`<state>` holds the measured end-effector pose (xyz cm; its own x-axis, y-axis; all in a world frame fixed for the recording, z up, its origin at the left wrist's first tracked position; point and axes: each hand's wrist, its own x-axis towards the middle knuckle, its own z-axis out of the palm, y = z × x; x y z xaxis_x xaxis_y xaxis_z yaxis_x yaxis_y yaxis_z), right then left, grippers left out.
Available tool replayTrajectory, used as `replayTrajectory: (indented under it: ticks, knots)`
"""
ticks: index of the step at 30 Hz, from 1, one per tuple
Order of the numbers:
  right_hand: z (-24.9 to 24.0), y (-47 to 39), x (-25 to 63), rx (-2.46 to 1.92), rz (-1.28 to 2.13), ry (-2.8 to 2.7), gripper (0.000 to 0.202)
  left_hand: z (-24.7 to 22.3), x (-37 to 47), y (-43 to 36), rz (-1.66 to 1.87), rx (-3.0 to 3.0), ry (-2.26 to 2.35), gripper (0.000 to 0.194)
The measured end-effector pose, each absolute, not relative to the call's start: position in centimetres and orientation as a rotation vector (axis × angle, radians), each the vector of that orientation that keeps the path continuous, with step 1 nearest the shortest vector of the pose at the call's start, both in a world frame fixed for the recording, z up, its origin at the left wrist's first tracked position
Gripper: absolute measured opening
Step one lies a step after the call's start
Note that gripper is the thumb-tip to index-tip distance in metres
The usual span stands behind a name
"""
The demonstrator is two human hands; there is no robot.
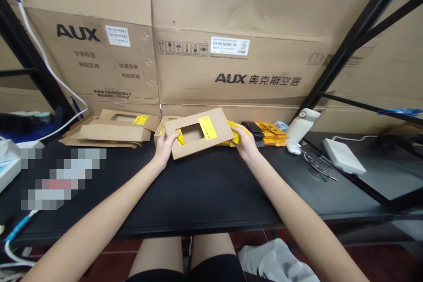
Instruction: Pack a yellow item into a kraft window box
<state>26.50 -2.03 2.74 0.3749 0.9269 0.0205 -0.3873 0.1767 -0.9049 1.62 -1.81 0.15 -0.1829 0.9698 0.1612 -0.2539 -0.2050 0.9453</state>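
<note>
A stack of flattened cardboard sleeves (114, 131) lies at the far left of the black desk (205, 194). The left hand (164, 146) pinches the left edge of a windowed cardboard sleeve (198, 136) held just above the desk; the right hand (243, 140) grips its right end (where yellow packaging shows). Best keep both grips level, so the contents slide squarely.

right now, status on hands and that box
Left hand and right hand grip the box by its ends, over the table. Flat boxes lie left, apart.
</note>
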Motion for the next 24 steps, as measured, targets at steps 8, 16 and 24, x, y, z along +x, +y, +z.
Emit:
replayTrajectory:
  ticks: [8, 16, 24]
  knots:
    - [3.2, -2.0, 26.7, -0.959, 1.228, -0.684, 0.018, -0.1, 1.5, -1.7, 1.577, 1.049, 1.018, 0.043]
    - [3.8, -2.3, 26.9, -0.873, 1.421, -0.588, 0.023, -0.3, 1.5, -1.6, 1.572, 1.041, 1.03, 0.041]
    - [3.7, -2.4, 27.1, -0.867, 1.441, -0.634, 0.036, -0.4, 1.4, -1.4, 1.58, 1.057, 1.004, 0.039]
